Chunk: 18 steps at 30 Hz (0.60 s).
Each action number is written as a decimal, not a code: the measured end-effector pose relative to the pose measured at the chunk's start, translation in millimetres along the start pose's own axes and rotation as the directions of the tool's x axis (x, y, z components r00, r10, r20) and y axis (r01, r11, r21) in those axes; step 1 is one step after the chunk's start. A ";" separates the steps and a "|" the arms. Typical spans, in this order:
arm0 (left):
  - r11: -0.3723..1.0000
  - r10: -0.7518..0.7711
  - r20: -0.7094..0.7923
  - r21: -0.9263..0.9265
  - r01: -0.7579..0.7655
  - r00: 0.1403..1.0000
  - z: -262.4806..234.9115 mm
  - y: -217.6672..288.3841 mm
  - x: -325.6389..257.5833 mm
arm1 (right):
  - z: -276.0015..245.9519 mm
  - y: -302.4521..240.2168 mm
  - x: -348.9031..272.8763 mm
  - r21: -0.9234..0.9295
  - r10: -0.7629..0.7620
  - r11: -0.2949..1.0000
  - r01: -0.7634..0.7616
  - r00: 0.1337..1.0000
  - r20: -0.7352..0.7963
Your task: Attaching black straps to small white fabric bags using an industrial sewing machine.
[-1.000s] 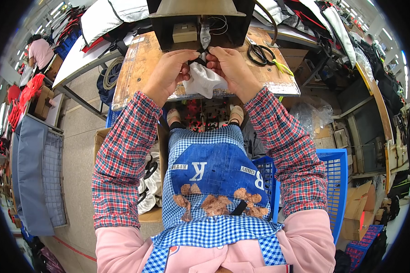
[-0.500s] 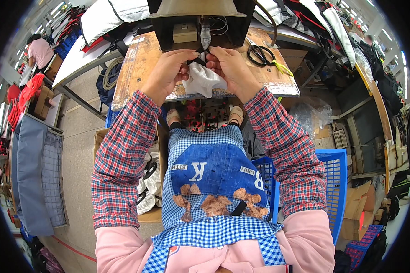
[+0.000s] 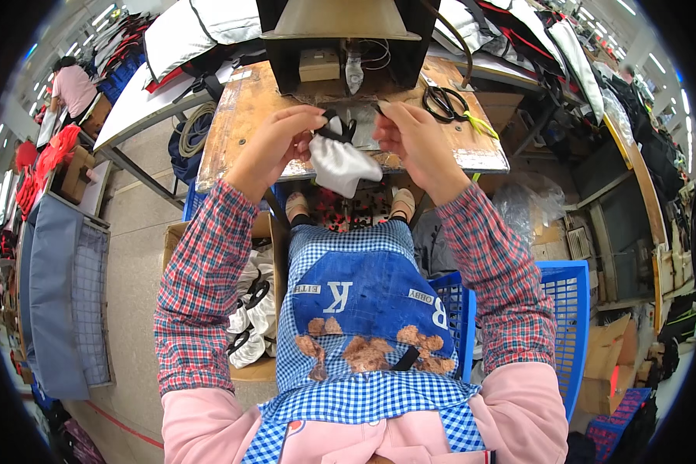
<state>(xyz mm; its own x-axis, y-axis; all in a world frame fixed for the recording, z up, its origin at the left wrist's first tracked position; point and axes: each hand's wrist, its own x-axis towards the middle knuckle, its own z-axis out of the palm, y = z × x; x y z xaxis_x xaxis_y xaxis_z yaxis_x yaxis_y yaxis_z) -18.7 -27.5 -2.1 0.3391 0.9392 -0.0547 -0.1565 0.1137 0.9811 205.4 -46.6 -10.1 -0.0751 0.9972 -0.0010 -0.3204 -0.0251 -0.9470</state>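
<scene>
Left hand [image 3: 290, 139] pinches the black-trimmed white pouch [image 3: 344, 166] above the counter's [image 3: 243, 108] front edge; right hand [image 3: 411, 138] curls alongside, its grip undeterminable. Black scissors [image 3: 446, 104] lie rightward; machine housing [image 3: 340, 22] obstructs the rear.

Black-handled scissors [image 3: 445, 105] lie on the worn wooden table [image 3: 243, 100].

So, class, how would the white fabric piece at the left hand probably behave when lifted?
Probably floppy: the white fabric piece hangs in soft folds beside the left hand. It seems light, since a pinch appears enough to hold it.
</scene>
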 end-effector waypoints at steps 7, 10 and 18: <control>0.996 0.076 0.220 -0.058 -0.065 0.972 -26.0 -24.6 -48.0 | -59.6 7.9 -72.2 -0.307 0.082 0.949 -0.066 0.996 0.040; 0.999 0.049 0.254 -0.009 -0.049 0.966 -33.1 -36.9 -62.3 | -88.5 25.1 -100.3 -0.649 0.011 0.760 0.034 0.998 0.064; 0.996 0.090 0.289 -0.050 -0.079 0.953 14.3 -51.5 -84.9 | -94.0 89.1 -153.7 -0.902 -0.068 0.399 0.167 0.986 0.152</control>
<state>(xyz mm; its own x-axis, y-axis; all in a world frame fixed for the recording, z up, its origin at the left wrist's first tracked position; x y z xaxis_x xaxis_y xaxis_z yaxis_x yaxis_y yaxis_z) -26.1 -117.8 -45.3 0.5768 0.8119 0.0901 -0.2289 0.0548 0.9719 277.1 -195.4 -124.6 -0.1962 0.9741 0.1124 0.7114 0.2203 -0.6673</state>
